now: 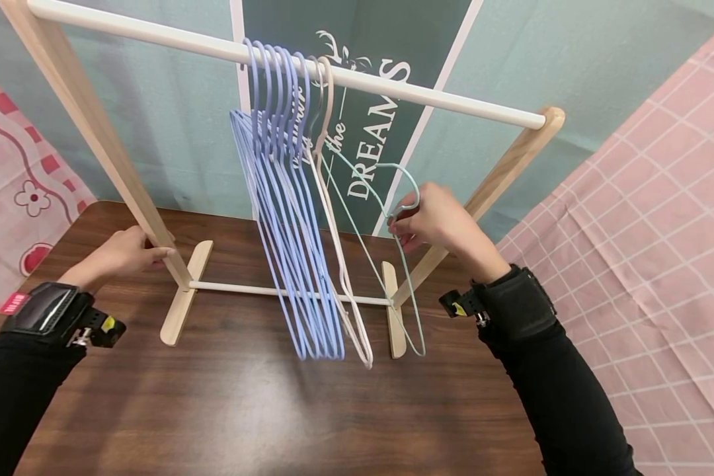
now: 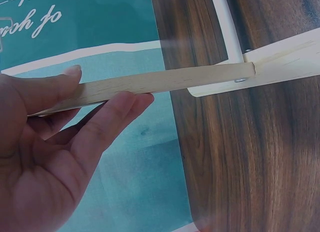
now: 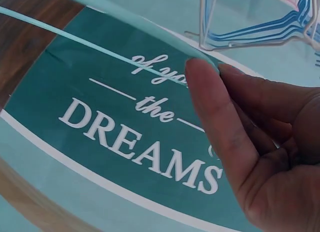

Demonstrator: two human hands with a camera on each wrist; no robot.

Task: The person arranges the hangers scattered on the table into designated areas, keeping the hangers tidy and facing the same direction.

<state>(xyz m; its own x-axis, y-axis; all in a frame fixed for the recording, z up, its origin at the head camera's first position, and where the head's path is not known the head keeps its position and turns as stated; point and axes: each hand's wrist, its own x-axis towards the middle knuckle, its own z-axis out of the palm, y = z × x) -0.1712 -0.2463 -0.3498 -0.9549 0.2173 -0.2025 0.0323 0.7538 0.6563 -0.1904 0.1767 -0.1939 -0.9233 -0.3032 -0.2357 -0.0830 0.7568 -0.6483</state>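
Observation:
My right hand [image 1: 437,218] pinches a mint-green hanger [image 1: 417,190] at the neck below its hook, between thumb and fingertips. That hanger is off the rail, held to the right of the others, its hook free. In the right wrist view the hanger's green arm [image 3: 145,29] runs left from the pinching fingertips [image 3: 202,74]. My left hand [image 1: 121,254] holds the rack's left wooden upright [image 1: 104,145] low down; in the left wrist view the thumb lies on one side of this post [image 2: 165,80] and the fingers on the other.
Several blue hangers [image 1: 291,231] hang bunched mid-rail, with pale hangers [image 1: 339,254] on their right. The white rail [image 1: 440,99] runs to the right upright [image 1: 512,165]. Wooden feet [image 1: 181,311] stand on the brown table [image 1: 214,396]; a green printed cloth [image 1: 178,119] hangs behind.

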